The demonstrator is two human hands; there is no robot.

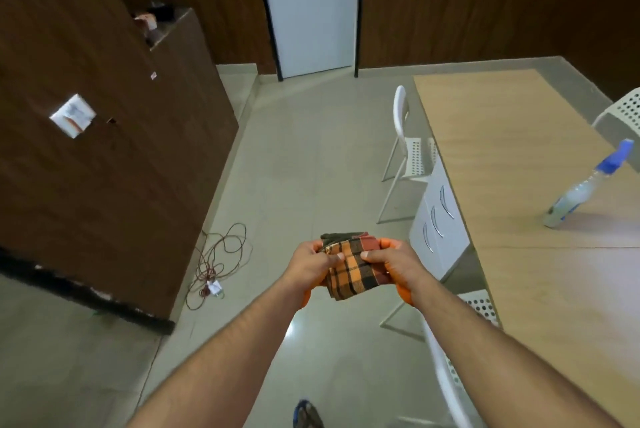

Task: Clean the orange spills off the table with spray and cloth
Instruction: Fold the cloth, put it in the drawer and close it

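Cloth [351, 266], plaid in orange, brown and black, sits folded between both hands, out in front of the person and above the floor [294, 168], left of the worktop [519, 157]. The left hand [310, 266] grips the cloth's left edge, thumb pressed on top and fingers curled beneath. The right hand [389, 263] grips the right edge the same way, thumb on the upper face. Both hands are closed on the fabric, close together, thumbs nearly meeting across it. The palms and fingertips show orange where they wrap under the cloth.

The worktop is pale wood and runs along the right side of the view. A spray bottle [585, 187] with a blue nozzle stands on it near the right edge, well apart from the hands; it looks tilted in the wide-angle view. No orange spill can be made out on the part of the worktop that shows.

A white drawer unit [440, 220] stands under the worktop's near side. A white perforated chair [410, 154] sits beside it, another chair [623, 116] shows at the far right, and a third chair [446, 372] lies close under the right forearm. A reddish cable [218, 254] lies coiled on the floor by a dark wood cabinet [104, 150]. A white door [311, 5] stands closed at the far wall.
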